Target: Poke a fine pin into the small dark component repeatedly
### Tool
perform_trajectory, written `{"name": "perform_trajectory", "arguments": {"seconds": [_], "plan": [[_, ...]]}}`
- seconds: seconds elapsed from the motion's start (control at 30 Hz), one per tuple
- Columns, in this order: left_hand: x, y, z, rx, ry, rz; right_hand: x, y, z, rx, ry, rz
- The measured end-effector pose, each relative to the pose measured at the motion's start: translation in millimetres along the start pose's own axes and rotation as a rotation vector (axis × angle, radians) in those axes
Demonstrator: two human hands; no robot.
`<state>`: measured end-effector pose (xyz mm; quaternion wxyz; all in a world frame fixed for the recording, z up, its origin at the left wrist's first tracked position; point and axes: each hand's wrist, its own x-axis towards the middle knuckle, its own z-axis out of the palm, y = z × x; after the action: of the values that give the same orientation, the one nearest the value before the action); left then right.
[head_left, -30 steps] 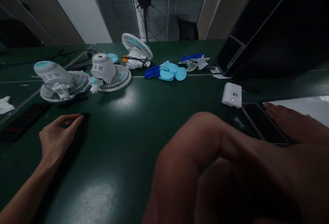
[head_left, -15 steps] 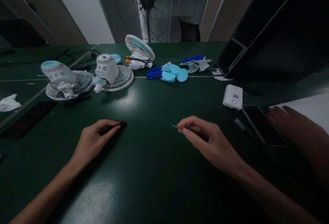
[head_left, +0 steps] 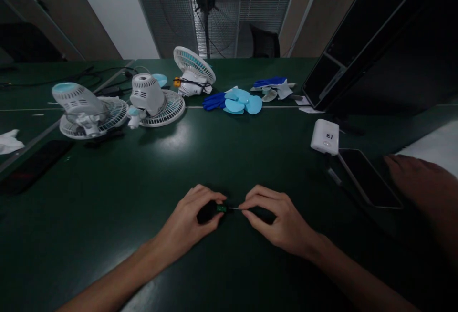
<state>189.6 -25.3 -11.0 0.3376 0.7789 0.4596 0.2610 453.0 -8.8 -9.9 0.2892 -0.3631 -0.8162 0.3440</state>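
My left hand [head_left: 195, 216] pinches a small dark part with a green face [head_left: 221, 208] between thumb and fingertips, low over the table. Across from it, my right hand [head_left: 281, 216] is closed on a thin metal pin [head_left: 234, 208] that points left. The pin's left end meets the dark right side of the small part; whether it is inside or just against it, I cannot tell. Fingertips hide the pin's other end.
Small white fans [head_left: 145, 95] lie at the back left. Blue fan blades [head_left: 239, 101] and blue gloves [head_left: 214, 101] lie at the back middle. On the right are a white box [head_left: 325, 136], a phone [head_left: 370, 178], another person's hand [head_left: 418, 178] and a large black case [head_left: 358, 59].
My left hand has moved right and nearer to me with the small part. My right hand has come slightly nearer, and pin and part now meet.
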Motion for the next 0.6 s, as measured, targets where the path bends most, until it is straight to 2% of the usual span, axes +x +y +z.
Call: {"name": "perform_trajectory", "arguments": {"seconds": [0.3, 0.47, 0.6], "plan": [[0.8, -1.3, 0.5, 0.001, -0.033, 0.019, 3.0, -4.6, 5.1, -0.059, -0.037, -0.001], [0.2, -2.1, 0.6, 0.025, -0.036, 0.04, 13.0, -17.3, 11.2, 0.181, 0.073, -0.011], [0.3, -2.3, -0.5, 0.027, -0.038, 0.043, 11.3, -15.8, 4.5, 0.157, 0.152, 0.014]]}}
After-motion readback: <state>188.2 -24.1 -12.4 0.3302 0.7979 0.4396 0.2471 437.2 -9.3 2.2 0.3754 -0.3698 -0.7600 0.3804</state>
